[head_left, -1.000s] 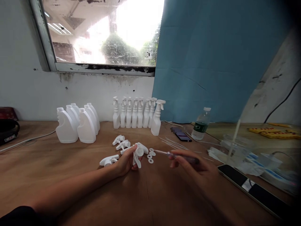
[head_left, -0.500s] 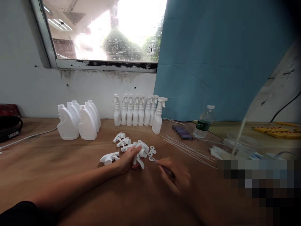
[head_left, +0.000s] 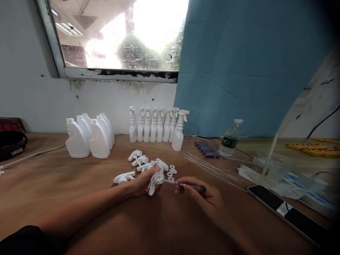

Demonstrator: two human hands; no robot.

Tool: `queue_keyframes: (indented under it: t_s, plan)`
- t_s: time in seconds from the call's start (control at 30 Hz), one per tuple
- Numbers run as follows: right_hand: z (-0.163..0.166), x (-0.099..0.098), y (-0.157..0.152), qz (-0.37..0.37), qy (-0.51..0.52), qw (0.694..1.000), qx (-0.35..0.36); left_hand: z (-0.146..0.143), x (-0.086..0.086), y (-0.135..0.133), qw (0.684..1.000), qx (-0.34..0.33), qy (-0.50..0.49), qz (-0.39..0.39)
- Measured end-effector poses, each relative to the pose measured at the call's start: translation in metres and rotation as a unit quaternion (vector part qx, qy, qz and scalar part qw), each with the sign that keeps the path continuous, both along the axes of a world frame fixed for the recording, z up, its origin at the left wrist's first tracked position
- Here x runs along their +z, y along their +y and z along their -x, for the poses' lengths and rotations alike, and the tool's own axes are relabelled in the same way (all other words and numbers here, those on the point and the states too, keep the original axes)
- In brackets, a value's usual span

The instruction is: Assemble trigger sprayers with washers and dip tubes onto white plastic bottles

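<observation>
My left hand (head_left: 145,182) is closed around a white trigger spray head (head_left: 158,177), its round collar turned up toward me. In my right hand (head_left: 204,194) is a screwdriver (head_left: 198,188) with a dark handle. Its thin metal shaft points left and the tip meets the edge of the collar; whether it is inside cannot be made out. Several more trigger spray heads (head_left: 140,160) lie just beyond my left hand, and one spray head (head_left: 124,177) lies left of it. Small white washers (head_left: 170,174) rest on the table behind the screwdriver shaft.
Open white bottles (head_left: 99,141) stand at the back left. Spray bottles with heads fitted (head_left: 177,132) line the wall. Thin white tubes (head_left: 212,168) lie to the right, near a water bottle (head_left: 230,140). A phone (head_left: 287,209) and a power strip (head_left: 310,194) are at far right.
The spray head has turned so its collar faces me more. My right hand has shifted slightly right, and the screwdriver now lies flatter, nearly level.
</observation>
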State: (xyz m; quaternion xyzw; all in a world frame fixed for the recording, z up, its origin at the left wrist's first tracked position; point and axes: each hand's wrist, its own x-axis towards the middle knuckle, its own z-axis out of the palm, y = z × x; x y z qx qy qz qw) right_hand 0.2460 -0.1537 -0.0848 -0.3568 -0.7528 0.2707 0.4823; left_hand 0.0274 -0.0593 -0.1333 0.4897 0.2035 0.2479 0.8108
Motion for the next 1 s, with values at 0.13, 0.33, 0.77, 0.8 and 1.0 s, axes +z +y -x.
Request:
queue_keyframes:
  t_s: [0.13,0.33,0.77,0.8,1.0]
  plan:
    - [0.003,-0.004,0.0,-0.103,-0.12,0.987,0.027,-0.002,0.0,0.002,0.999,0.012,-0.009,0.035]
    - [0.005,-0.004,0.001,-0.215,-0.26,0.941,0.008,-0.007,-0.001,-0.002,0.998,0.059,0.0,0.007]
    - [-0.001,-0.019,0.011,-0.243,-0.169,0.947,-0.122,-0.007,0.01,-0.022,0.908,0.247,0.12,-0.317]
    - [-0.001,-0.019,0.011,-0.24,-0.166,0.948,-0.124,-0.006,0.013,-0.024,0.877,0.254,0.176,-0.367]
    - [-0.003,-0.022,0.01,-0.224,-0.153,0.954,-0.128,0.002,0.03,-0.033,0.643,0.188,0.481,-0.565]
